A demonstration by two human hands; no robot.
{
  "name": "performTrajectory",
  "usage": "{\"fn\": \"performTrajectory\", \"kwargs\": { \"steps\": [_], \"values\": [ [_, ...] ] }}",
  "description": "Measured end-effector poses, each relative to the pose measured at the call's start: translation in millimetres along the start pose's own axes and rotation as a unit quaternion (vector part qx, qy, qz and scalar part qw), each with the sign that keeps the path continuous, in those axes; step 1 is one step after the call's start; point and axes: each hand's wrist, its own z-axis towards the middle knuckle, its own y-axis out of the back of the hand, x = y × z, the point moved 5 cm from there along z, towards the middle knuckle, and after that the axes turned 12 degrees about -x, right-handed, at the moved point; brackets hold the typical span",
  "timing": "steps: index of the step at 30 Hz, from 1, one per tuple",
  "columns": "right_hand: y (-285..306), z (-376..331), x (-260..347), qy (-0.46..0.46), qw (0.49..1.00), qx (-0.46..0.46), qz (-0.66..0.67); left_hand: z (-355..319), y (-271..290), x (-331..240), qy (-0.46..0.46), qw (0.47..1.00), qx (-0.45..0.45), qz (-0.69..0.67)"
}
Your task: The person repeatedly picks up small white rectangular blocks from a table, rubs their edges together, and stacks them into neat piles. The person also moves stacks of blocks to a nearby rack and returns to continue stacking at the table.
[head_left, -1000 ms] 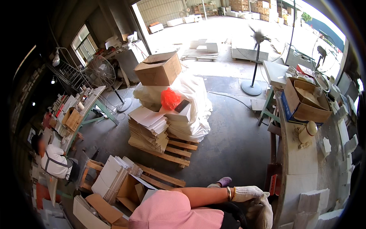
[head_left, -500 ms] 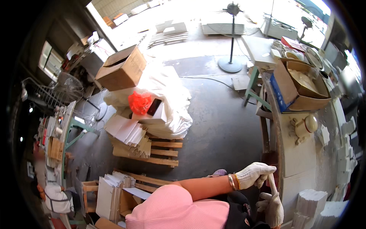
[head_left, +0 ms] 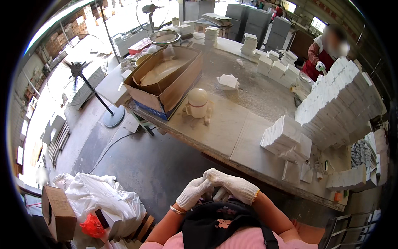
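Observation:
White knitted work gloves cover both my hands, which meet in front of my black apron (head_left: 207, 224), close to the table's near edge. My left hand (head_left: 193, 193), with a bracelet at the wrist, is closed, its fingertips against the other glove. My right hand (head_left: 235, 185) bends over toward it, fingers closed at the same spot. Whether either one pinches the glove cloth or something small is hidden between them. On the table beyond stands a cream rounded pot (head_left: 197, 103) with a domed top, with small finger-like pieces around its base.
A worktable (head_left: 215, 143) runs across in front. It bears an open cardboard box (head_left: 166, 76), stacks of white tiles (head_left: 282, 135) and a tall white stack (head_left: 336, 103). A person in a red apron (head_left: 325, 58) works at the far right. A standing fan (head_left: 95, 89) and white sacking (head_left: 97, 195) are leftward.
My view has swung right, bringing the whole table and the other person in. My hands, earlier joined by a stretched white glove finger, are now pressed close together.

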Motion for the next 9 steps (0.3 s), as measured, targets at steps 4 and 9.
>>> {"fn": "performTrajectory", "kwargs": {
  "steps": [4, 9],
  "values": [
    [2.6, -12.4, 8.6, 0.031, 0.999, 0.015, 0.003, 8.7, -5.8, -4.5, 0.006, 0.998, -0.034, -0.053],
    [13.9, -9.1, 8.2, 0.044, 0.998, 0.045, 0.025, 25.6, -3.0, -15.9, 0.008, 0.993, -0.075, -0.089]
  ]
}}
